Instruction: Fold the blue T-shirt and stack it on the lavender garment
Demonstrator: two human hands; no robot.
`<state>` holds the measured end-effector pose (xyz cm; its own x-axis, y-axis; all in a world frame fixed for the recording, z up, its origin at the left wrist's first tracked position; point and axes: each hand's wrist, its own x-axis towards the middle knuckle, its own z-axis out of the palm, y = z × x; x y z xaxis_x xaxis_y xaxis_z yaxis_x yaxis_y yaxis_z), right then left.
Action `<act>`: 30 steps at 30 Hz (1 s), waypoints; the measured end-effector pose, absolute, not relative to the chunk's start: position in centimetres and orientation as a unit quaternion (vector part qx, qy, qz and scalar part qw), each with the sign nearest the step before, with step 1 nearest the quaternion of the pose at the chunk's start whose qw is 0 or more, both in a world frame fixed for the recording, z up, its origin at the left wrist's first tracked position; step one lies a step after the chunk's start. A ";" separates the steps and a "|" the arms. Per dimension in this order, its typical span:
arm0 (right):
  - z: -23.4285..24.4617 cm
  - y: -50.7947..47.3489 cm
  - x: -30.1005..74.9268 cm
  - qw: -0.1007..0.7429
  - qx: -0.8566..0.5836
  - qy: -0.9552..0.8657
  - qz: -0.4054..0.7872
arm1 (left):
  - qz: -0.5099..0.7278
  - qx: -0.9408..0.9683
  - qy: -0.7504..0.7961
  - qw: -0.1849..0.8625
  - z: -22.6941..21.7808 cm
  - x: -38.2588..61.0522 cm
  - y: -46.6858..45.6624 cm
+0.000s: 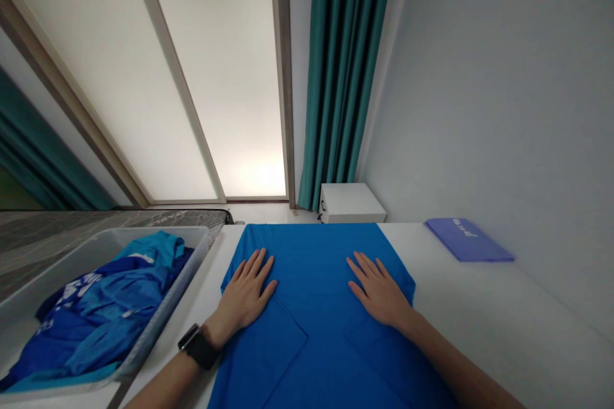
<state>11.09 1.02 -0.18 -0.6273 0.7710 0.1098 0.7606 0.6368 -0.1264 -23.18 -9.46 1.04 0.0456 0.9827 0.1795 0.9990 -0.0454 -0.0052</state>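
Our left hand (244,291) and right hand (378,291) lay flat on a folded blue garment (311,275), fingers spread, pinching nothing; blue clothes (105,307) filled a plastic bin (185,281) at left.

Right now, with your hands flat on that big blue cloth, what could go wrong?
The blue cloth reaches the far edge of the white table, so a hard push from your left hand or right hand might slide it over. The black watch on your left wrist sits close to the cloth and could perhaps snag it. The see-through plastic bin is right beside your left arm, so a wide move might bump it.
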 end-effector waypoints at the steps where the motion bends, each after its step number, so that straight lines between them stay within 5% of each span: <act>1: -0.3 1.0 11.1 0.083 -0.426 -0.901 0.029 | -0.060 -0.719 -0.690 0.061 1.1 -23.1 -9.4; 30: 0.7 -0.9 11.6 0.068 -0.427 -0.901 0.047 | -0.052 -0.709 -0.702 0.045 1.6 -22.3 -11.4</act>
<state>11.57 -0.92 0.71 -0.6265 0.7751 0.0817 0.7624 0.6312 -0.1424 -22.27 -11.37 1.62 0.0095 0.9907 0.1358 0.9999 -0.0109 0.0095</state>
